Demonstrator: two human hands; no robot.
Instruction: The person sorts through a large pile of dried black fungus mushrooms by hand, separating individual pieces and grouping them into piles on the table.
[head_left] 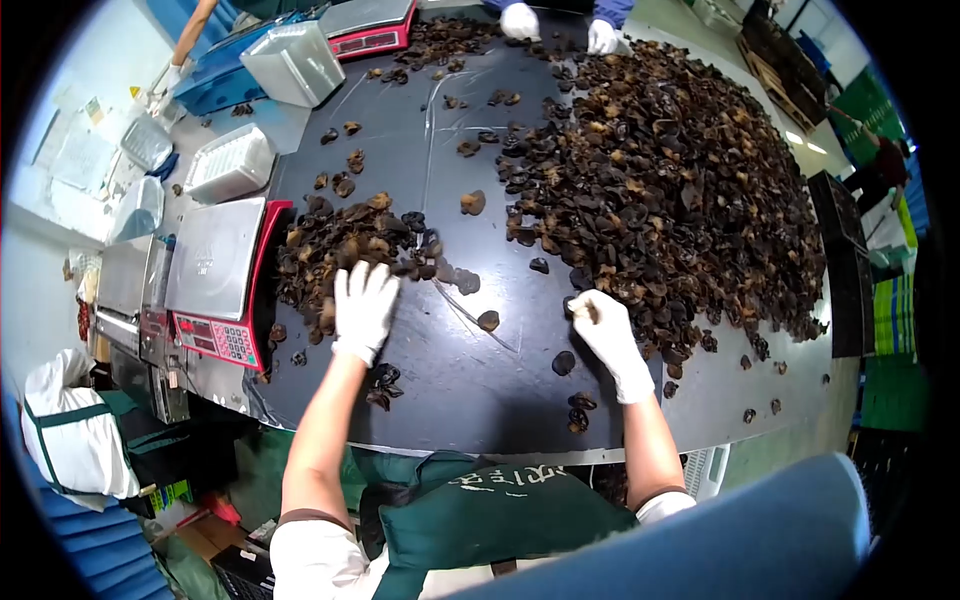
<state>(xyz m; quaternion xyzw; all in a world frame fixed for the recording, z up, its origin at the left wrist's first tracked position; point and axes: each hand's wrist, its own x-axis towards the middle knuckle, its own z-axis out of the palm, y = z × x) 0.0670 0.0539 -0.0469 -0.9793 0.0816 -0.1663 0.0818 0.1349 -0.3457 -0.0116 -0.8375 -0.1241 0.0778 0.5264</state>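
Note:
Wearing a white glove, my left hand (365, 308) lies with fingers stretched out against the near edge of a smaller heap of wood ear mushrooms (335, 245). Some pieces by its fingertips look smeared by motion. My right hand (608, 338), gloved too, has its fingers curled and pinches a brownish wood ear piece (582, 313). It is beside the left edge of a large mound of wood ear mushrooms (670, 190). Between my hands, a single round piece (488, 320) lies on the dark tabletop (470, 390).
A red digital scale (215, 265) stands left of the smaller heap, with a clear plastic basket (230, 163) behind it. Another scale (368, 20) and a tilted basket (293, 63) are at the far left. Across the table are a co-worker's gloved hands (603, 36).

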